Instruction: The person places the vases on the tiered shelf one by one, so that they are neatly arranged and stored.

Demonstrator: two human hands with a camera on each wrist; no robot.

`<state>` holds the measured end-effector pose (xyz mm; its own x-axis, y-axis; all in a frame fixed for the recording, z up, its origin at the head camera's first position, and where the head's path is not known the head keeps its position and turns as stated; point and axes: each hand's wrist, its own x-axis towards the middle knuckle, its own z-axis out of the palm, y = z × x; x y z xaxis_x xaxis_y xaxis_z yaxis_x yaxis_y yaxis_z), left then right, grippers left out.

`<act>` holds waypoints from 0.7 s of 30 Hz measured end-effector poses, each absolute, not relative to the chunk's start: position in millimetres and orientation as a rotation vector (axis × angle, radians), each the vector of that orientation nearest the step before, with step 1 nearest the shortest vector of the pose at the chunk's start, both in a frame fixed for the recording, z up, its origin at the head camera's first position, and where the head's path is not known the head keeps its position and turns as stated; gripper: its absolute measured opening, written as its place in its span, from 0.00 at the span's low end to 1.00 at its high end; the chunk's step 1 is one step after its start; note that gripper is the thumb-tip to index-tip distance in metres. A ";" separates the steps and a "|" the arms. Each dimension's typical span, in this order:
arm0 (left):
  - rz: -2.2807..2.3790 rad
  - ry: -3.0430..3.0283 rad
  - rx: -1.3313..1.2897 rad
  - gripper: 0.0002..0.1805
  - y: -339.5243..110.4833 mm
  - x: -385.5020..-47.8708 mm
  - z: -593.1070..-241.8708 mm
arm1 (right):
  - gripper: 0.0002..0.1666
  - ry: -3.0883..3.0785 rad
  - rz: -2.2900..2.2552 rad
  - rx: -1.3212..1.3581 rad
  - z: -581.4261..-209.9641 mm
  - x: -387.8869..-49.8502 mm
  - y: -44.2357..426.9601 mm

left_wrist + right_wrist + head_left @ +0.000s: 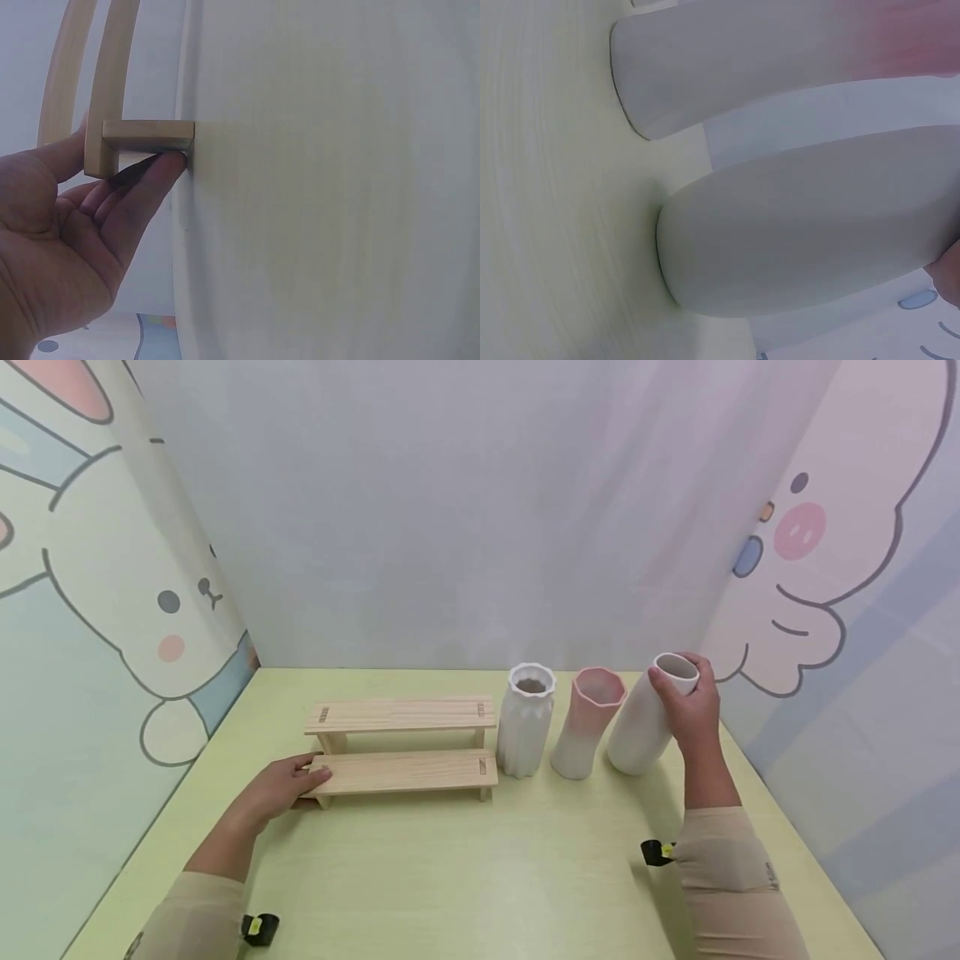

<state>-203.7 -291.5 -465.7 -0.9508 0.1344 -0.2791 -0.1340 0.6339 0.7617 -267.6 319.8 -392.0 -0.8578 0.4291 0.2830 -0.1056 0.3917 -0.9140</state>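
Observation:
My left hand [280,787] holds the left end of a light wooden two-step stand [405,772], thumb on top of the lower step. In the left wrist view its fingers lie beside the stand's short leg [150,133]. My right hand [692,706] grips a smooth white vase [637,735] near its rim, thumb on the near side. In the right wrist view the base of that white vase [795,225] is at or just above the tabletop; I cannot tell which. A pink-and-white vase [587,727] stands just left of it.
A ribbed white vase [523,735] stands between the stand and the pink-and-white vase. Everything is on a pale yellow-green table [450,877]. A grey back wall [450,527] and side walls with cartoon animals enclose it. Small black devices [260,930] sit at both wrists.

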 end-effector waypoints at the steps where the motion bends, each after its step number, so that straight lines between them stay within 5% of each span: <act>1: 1.228 2.545 -0.002 0.49 -291.5 -203.5 -466.0 | 0.34 -2.186 1.464 -0.276 -390.9 -267.1 319.8; 21: 1.247 2.533 -0.004 0.48 -290.7 -202.7 -465.0 | 0.27 -2.192 1.385 -0.272 -371.7 -248.7 327.3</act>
